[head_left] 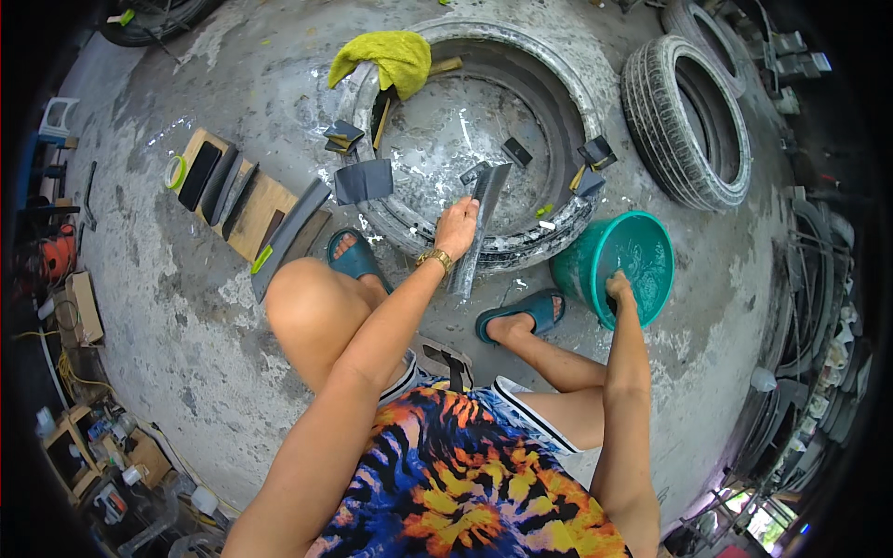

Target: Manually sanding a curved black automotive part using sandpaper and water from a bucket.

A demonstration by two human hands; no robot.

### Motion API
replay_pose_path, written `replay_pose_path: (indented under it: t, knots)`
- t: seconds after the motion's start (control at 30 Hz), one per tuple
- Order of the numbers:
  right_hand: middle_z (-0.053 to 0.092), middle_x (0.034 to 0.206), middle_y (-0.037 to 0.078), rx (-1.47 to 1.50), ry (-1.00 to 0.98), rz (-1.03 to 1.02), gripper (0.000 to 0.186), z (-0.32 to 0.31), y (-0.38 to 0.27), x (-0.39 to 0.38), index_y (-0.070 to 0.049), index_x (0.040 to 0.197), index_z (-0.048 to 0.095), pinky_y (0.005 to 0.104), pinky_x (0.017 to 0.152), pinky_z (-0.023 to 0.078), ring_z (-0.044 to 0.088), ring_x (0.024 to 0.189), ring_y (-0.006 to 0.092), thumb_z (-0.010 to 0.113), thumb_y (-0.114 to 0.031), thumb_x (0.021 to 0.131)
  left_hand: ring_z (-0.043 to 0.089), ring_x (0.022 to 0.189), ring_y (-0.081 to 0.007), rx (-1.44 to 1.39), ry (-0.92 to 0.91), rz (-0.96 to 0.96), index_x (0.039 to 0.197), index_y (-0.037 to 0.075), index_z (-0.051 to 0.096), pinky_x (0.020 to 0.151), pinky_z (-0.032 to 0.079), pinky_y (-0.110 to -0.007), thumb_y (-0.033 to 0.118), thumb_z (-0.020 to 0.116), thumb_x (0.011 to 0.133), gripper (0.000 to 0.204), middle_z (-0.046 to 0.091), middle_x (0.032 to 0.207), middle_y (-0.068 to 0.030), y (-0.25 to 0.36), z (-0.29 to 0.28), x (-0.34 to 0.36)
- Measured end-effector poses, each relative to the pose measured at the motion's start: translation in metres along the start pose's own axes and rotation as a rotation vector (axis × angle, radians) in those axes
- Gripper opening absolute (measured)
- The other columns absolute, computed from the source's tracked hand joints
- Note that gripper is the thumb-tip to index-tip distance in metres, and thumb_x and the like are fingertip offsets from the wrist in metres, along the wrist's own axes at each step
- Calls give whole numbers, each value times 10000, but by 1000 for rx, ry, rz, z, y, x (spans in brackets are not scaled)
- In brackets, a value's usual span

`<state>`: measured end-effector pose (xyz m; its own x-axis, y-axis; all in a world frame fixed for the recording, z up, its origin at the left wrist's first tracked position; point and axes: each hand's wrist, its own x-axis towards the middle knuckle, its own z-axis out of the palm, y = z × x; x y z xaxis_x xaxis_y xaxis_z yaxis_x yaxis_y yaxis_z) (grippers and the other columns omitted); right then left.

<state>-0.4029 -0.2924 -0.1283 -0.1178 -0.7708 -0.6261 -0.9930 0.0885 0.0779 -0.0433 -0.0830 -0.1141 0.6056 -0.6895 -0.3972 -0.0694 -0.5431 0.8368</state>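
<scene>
My left hand [455, 230] grips a long, curved dark strip [484, 214] with a wet sheen, held over the near rim of a tire lying flat [551, 244]. My right hand [619, 286] is down inside a teal bucket [577, 246] of water, fingers curled and partly hidden; what they hold is unclear. Dark squares of sheet material [363, 181] lie on the tire's left and right sides, some with yellowish pieces. A yellow-green cloth [377, 56] drapes over its far left rim.
A wooden board [251, 225] at left bears several dark strips [214, 181] and a green tape roll [175, 173]. Two tires [656, 130] lie at upper right. Tools and boxes [79, 307] line the left edge; stacked dark parts [809, 307] line the right. My sandalled feet flank the work.
</scene>
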Motion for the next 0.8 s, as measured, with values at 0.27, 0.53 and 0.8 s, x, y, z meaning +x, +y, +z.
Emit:
replay_pose_path:
  t: [0.27, 0.53, 0.8]
  knots:
    - [627, 1183, 220, -106, 80, -342, 491, -69, 13, -88, -75, 1281, 527, 430, 934, 471, 590, 1117, 393, 669, -166, 820, 640, 883, -383, -29, -188, 32, 1073, 17, 602, 811, 476, -445, 267, 599, 880, 316, 670, 925, -211, -10, -5, 12]
    - [569, 1202, 194, 363, 247, -974, 514, 1, -105, -265, -127, 1311, 545, 400, 932, 465, 564, 1092, 368, 675, -57, 818, 619, 942, -363, -13, -274, 71, 1060, 22, 539, 825, 468, -425, 189, 604, 822, 298, 640, 967, -210, -12, 3, 20]
    - [512, 1274, 228, 483, 324, -1046, 473, 111, -142, -318, -166, 1339, 548, 428, 983, 420, 526, 1152, 398, 630, -105, 877, 637, 859, -326, -63, -255, 93, 1082, 42, 557, 774, 483, -408, 171, 633, 803, 317, 643, 893, -162, -17, 17, 13]
